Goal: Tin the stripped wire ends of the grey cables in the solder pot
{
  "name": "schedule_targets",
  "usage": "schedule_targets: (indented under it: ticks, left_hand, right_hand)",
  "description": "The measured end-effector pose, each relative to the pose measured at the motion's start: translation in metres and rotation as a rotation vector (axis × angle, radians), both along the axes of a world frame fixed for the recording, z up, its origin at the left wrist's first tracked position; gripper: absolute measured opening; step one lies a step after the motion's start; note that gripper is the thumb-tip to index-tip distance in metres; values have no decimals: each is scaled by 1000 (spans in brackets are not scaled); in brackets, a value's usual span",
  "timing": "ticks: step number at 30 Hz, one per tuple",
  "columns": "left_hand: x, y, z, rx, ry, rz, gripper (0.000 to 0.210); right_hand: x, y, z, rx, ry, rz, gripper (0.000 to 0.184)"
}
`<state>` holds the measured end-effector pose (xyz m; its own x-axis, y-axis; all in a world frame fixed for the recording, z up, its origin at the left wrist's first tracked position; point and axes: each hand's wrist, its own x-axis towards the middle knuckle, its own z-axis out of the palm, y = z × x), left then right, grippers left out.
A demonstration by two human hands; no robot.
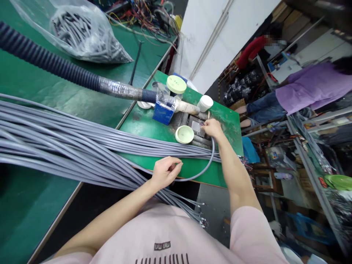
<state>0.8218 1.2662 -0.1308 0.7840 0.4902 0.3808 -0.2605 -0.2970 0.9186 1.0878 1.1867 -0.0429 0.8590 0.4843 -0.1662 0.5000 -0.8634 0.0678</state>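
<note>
My right hand pinches the end of a grey cable, with its thin wires over a small square metal pot that has a silvery surface. From there the cable bends down and back toward my left hand. That hand is closed, fingers curled, and the cable passes at its underside; the exact grip is partly hidden. A large bundle of grey cables lies across the bench beside both hands. Close to the pot sits an open pale-green round container.
A ribbed black hose with a taped nozzle rests on a blue block and points at the pot. Behind stand a yellow-lidded tub and a white cup. A bag of cable pieces lies far left. Two people are at the right.
</note>
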Motion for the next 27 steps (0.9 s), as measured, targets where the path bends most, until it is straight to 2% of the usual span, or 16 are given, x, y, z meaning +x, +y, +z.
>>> schedule_targets:
  ticks: [2,8,11,13,16,18,20,21,22,24,27]
  left_hand:
    - [0,0,0,24,-7,10,7]
    - [0,1,2,45,-65,32,4]
    - [1,0,1,59,-48,47,5]
    - [1,0,1,52,-18,42,7]
    - [3,3,5,113,9,-7,10]
    - [7,7,10,251,15,-36,11]
    - [14,10,15,425,58,-40,14]
    - [19,12,17,508,98,-34,16]
    - [24,13,19,582,142,-29,19]
    - [35,12,20,697,220,-26,19]
    - [41,7,23,753,246,-45,14]
  right_hand:
    - [-6,-6,11,88,14,8,19]
    - [-54,-47,51,570,206,-34,26]
    - [-97,-86,67,719,247,-82,28]
    - [-131,-125,68,787,223,-160,27]
    - [-180,-196,50,780,230,-389,27]
    - [-208,-242,28,613,196,-577,33]
    - [-230,-276,5,414,17,-756,34]
    - [-239,-286,-5,399,-4,-807,36]
    - [-247,-290,-13,435,26,-844,39]
    - [-260,-278,-25,646,247,-843,45]
    - [-264,-225,-34,1001,736,-649,38]
